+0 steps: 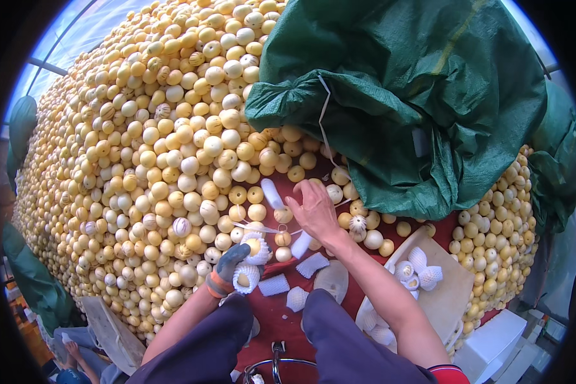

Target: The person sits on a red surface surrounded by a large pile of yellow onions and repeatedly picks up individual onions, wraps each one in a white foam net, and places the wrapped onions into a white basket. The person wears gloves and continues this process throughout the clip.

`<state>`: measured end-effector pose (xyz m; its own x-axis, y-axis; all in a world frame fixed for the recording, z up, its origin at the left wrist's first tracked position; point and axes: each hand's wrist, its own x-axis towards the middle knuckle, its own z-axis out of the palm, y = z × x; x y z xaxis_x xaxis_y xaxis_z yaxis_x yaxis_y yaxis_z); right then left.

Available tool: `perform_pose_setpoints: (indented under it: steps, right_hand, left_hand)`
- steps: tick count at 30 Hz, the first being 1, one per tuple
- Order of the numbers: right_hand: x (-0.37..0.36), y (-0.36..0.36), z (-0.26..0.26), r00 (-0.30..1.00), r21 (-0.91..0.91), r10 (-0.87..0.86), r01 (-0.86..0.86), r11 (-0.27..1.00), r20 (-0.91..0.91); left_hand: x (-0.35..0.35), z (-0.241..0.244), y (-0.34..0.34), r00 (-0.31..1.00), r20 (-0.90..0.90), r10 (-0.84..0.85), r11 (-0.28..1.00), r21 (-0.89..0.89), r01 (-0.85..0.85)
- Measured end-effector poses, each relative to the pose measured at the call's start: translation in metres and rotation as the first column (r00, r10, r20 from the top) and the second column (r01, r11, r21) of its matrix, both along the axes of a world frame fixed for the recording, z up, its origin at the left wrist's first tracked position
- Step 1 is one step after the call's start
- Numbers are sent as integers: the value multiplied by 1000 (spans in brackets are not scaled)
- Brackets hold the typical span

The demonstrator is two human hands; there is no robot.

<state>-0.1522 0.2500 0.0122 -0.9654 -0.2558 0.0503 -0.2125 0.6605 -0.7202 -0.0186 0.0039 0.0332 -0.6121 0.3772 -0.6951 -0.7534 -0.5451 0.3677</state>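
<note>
My left hand (231, 269), in a dark grey glove with an orange cuff, grips a yellow pepino melon (253, 246) partly sleeved in white foam netting. Just under it is a second netted melon (246, 279); whether the hand holds that one too, I cannot tell. My right hand (313, 207) is bare, its fingers apart and curved above the loose fruit, with nothing seen in it. Beside its thumb a white foam net sleeve (272, 194) lies against a melon (283, 214). More flattened sleeves (313, 265) rest on the red cloth (273, 324) near my knees.
A huge heap of pepino melons (139, 158) rises ahead and left. A green woven sack (413, 96) slumps at upper right. On the right stands a pale basin (441, 288) holding netted melons (415, 276), near a white foam box (492, 341). Another person (84, 355) sits at lower left.
</note>
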Motion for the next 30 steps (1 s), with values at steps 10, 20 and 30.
perform_pose_setpoints:
  steps: [10, 20, 30]
  right_hand:
    - [-31, 30, -44, 989, 442, 143, -147, 885, 42]
    - [-15, -3, -36, 980, 125, 176, -186, 974, 90]
    - [-7, 3, -50, 968, 75, 84, -105, 992, 238]
  left_hand:
    - [-6, -3, -5, 983, 164, 82, 952, 279, -126]
    - [-16, 32, 8, 790, -373, -487, 805, -542, 240]
    - [-28, 19, -11, 951, -276, -140, 975, -204, 85]
